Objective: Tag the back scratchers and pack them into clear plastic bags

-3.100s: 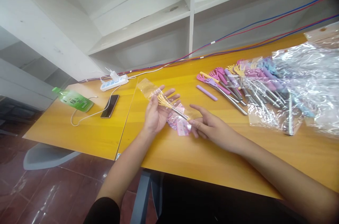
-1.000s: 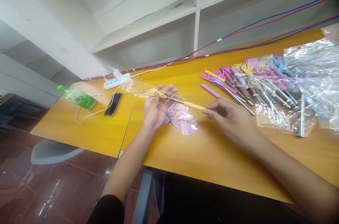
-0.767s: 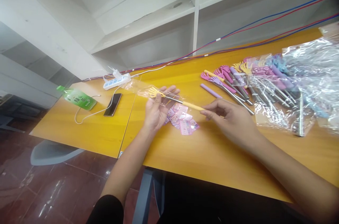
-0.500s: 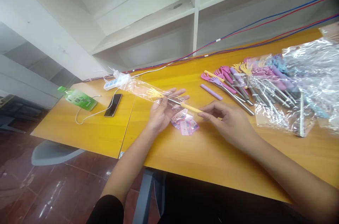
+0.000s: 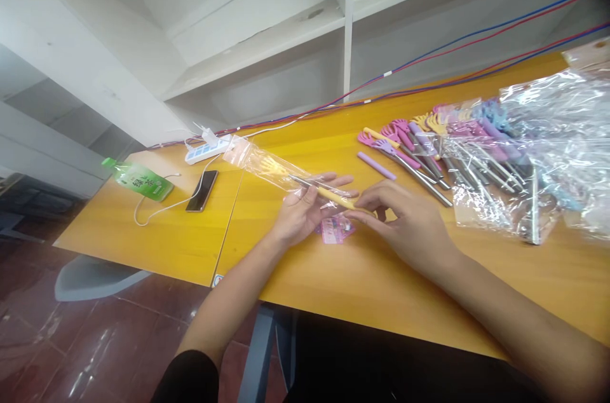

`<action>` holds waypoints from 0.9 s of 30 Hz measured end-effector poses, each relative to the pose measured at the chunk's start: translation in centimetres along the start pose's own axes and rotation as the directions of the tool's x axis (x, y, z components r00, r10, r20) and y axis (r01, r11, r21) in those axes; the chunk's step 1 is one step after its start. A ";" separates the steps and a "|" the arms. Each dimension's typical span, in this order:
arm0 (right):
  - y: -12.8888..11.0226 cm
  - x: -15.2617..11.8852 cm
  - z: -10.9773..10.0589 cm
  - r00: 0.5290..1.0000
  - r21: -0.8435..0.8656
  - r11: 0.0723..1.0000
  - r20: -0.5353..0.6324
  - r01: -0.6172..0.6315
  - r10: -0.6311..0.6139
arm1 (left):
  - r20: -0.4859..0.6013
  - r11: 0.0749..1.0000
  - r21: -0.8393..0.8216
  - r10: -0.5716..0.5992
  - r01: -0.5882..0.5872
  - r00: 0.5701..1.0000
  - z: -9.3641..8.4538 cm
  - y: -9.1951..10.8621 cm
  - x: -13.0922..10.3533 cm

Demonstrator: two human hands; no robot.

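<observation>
yellow back scratcher [image 5: 302, 181] lies tilted between the two hands, above the desk [image 5: 381, 292], its claw head and part of its metal rod inside a clear bag [image 5: 250, 160]. how far the bag reaches along the yellow handle is hard to tell. the left hand [image 5: 307, 209] is palm up, fingers spread beneath the bagged scratcher, thumb laid over it to hold it. the right hand [image 5: 403, 218] is drawn narrow, thumb and forefinger pinching the handle's end.

just below the hands, partly hidden, are pink cards [image 5: 332, 231] on the desk. to the right, a loose purple tube [image 5: 376, 165] lies beside a heap of scratchers [image 5: 413, 169] in pink, purple and yellow, with shiny plastic bags [image 5: 562, 136] next to it. on the left are a green bottle [image 5: 142, 180] on its side, a dark phone [image 5: 203, 191] and a white power strip [image 5: 206, 152].
</observation>
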State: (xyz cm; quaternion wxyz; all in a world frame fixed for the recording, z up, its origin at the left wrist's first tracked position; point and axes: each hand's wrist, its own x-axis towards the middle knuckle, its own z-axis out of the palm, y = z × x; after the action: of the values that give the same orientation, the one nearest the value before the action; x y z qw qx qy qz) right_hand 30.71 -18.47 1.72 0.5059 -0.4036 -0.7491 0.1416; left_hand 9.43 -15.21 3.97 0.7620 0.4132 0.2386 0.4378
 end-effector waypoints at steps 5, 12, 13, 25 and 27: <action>-0.5 0.5 -0.6 0.997 0.026 0.999 0.067 0.043 -0.045 | -0.091 0.997 -0.017 0.077 -0.079 0.993 -0.2 1.5 0.0; -0.5 0.4 -1.0 0.995 0.039 0.995 0.027 0.097 -0.098 | -0.032 0.998 0.008 0.057 -0.057 0.998 0.0 1.2 -0.2; -0.5 0.4 -1.0 0.995 0.039 0.994 0.022 0.099 -0.099 | -0.018 0.999 0.010 0.040 -0.040 0.999 0.1 1.0 -0.2; -0.9 0.3 -0.8 0.997 -0.027 0.999 0.062 0.044 -0.042 | -0.001 0.998 0.042 -0.050 0.050 0.999 0.0 -0.1 -0.4; -0.8 0.3 -0.7 0.995 -0.008 0.996 0.056 0.084 -0.084 | -0.034 0.998 0.052 -0.033 0.035 0.999 -0.1 -0.1 -0.3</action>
State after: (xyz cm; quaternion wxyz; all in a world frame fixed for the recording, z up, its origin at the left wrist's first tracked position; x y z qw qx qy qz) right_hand 30.93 -18.94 2.73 0.4883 -0.3702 -0.7799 0.1275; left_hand 9.29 -15.45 3.84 0.7541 0.4217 0.2697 0.4252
